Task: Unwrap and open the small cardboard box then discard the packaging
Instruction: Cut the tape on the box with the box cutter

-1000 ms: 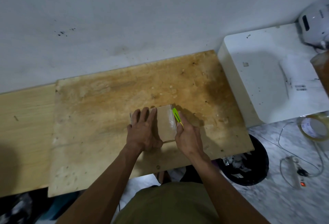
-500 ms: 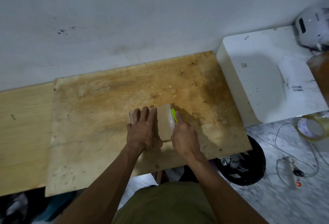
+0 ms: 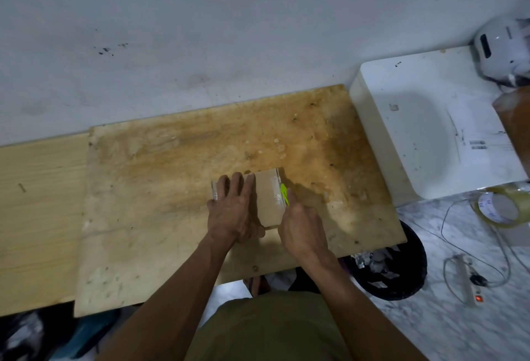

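Bin right of and nearer than right wrist: scraps inside | left hand: fingers flat, pressing box top | box: between both hands on board, sealed, shut | right hand: grasping green cutter at box's right edge | stage judged early: slitting under way; opening, discarding outstanding.

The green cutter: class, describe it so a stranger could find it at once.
On the stained wooden board sits a small cardboard box. The cutter runs along its right edge, held by the right hand. It is the only lime-green thing there.
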The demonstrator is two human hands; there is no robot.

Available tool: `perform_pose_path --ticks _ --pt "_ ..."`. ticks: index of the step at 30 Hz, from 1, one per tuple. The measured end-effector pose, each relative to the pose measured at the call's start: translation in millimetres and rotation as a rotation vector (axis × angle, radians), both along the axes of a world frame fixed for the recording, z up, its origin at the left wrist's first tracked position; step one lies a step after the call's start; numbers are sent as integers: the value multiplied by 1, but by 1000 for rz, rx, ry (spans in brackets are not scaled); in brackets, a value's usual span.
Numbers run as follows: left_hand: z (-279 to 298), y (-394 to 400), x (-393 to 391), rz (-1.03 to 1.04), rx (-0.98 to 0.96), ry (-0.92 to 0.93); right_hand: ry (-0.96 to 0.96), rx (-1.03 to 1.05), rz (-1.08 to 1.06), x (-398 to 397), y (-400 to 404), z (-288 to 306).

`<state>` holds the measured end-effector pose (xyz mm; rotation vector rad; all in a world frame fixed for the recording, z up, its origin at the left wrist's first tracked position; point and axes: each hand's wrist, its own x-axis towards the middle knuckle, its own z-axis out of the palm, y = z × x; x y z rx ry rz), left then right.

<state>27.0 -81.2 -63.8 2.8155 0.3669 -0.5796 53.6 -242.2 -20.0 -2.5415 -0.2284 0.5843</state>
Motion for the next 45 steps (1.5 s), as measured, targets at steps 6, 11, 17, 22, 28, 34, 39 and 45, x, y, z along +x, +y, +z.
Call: perform_pose_path --ticks 6,11,17,22,28,34,39,45 --pt "0 -1 1 10 -12 3 -16 -14 18 -15 -8 -3" --pt "0 -1 1 8 -21 4 -34 -37 22 -25 -16 -6" --pt "0 -1 1 14 -28 23 -4 -29 16 -38 -23 -8" --pt "0 -1 0 13 -30 17 8 -44 27 -47 -31 -6" --pt "1 0 0 16 -39 12 46 -73 29 -57 -39 -8" --pt "2 0 1 15 -36 16 78 -50 56 -57 -49 0" --pt "1 1 0 16 -48 8 35 174 -128 -37 -54 21" --pt "-3 4 -1 24 -79 1 9 246 -186 28 -33 17"
